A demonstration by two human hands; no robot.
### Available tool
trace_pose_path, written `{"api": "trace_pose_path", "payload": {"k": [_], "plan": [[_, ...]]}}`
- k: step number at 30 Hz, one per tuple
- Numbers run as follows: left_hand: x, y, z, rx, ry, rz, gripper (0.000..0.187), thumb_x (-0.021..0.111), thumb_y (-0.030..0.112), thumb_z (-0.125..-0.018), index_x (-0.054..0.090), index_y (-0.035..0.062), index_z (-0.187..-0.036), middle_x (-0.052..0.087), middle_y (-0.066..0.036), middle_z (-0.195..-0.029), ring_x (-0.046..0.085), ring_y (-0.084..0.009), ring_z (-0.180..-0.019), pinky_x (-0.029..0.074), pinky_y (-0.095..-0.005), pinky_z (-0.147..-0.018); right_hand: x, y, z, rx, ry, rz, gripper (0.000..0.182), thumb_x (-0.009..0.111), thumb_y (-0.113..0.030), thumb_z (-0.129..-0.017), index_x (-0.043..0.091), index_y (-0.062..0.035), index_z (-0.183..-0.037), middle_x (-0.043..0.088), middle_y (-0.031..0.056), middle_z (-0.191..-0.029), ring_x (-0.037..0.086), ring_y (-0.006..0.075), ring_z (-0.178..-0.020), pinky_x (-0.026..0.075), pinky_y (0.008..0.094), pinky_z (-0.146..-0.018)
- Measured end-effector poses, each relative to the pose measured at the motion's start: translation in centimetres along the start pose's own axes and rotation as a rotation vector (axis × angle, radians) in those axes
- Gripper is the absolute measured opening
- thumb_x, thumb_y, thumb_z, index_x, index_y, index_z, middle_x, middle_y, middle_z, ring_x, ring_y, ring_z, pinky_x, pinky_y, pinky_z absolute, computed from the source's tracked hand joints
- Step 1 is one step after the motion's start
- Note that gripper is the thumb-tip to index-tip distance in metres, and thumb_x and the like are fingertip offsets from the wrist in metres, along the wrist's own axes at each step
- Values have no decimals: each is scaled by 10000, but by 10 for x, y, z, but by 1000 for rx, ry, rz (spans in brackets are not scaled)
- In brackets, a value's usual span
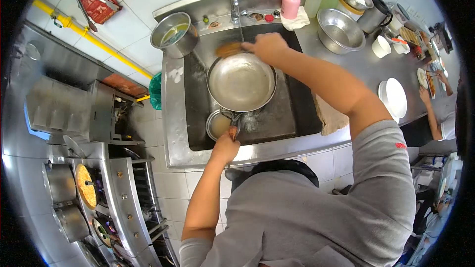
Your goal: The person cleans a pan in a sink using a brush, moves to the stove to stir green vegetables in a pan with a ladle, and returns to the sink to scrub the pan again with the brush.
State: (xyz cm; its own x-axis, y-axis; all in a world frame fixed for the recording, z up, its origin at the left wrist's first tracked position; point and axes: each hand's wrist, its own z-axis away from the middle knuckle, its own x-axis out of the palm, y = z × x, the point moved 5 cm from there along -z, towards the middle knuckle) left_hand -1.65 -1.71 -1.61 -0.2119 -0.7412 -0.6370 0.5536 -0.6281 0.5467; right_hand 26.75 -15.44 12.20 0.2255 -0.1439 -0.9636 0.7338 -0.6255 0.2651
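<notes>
A wide metal pan (241, 83) is held over the sink (297, 104), its inside facing up. My left hand (226, 147) is wrapped round the pan's handle on the near side. At the pan's far rim, below the faucet (234, 6), my right hand (265, 47) grips a brown brush (229, 49). A thin stream of water runs down from the faucet. Partly beneath the pan handle sits a small metal bowl (216, 124) with cloudy liquid in it.
A steel pot (173, 35) stands at the sink's left corner. Along the right counter are a pink bottle (291, 4), a metal basin (341, 30) and white plates (394, 98). Another person's arm (432, 113) shows at far right. A stove (123, 202) stands lower left.
</notes>
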Motion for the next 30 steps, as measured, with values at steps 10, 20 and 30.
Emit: {"api": "trace_pose_path", "payload": {"k": [10,20,30], "plan": [[16,-8,14,-293,-637,1389,137,688,171,-941,573,129,-1003,481,42,-708,409,-77,-514,359,-246,-505,-65,64,94,393,-675,-232,407,618,-389,-961,716,-66,-1189,730,206,-1054,689,382,-1011,539,493,-870],[14,42,44,-52,-712,1234,206,655,68,-899,518,114,-1047,414,48,-624,366,-62,-438,305,-243,-429,21,62,273,998,149,-1050,590,693,-409,-943,567,-90,-1423,707,133,-883,629,191,-559,528,346,-603],[-34,33,29,362,100,142,227,686,31,-866,562,37,-1055,560,-67,-669,534,-149,-541,437,-301,-521,53,37,343,1117,503,-1193,576,775,-106,-882,554,-6,-1404,676,43,-991,602,79,-770,502,232,-677]]}}
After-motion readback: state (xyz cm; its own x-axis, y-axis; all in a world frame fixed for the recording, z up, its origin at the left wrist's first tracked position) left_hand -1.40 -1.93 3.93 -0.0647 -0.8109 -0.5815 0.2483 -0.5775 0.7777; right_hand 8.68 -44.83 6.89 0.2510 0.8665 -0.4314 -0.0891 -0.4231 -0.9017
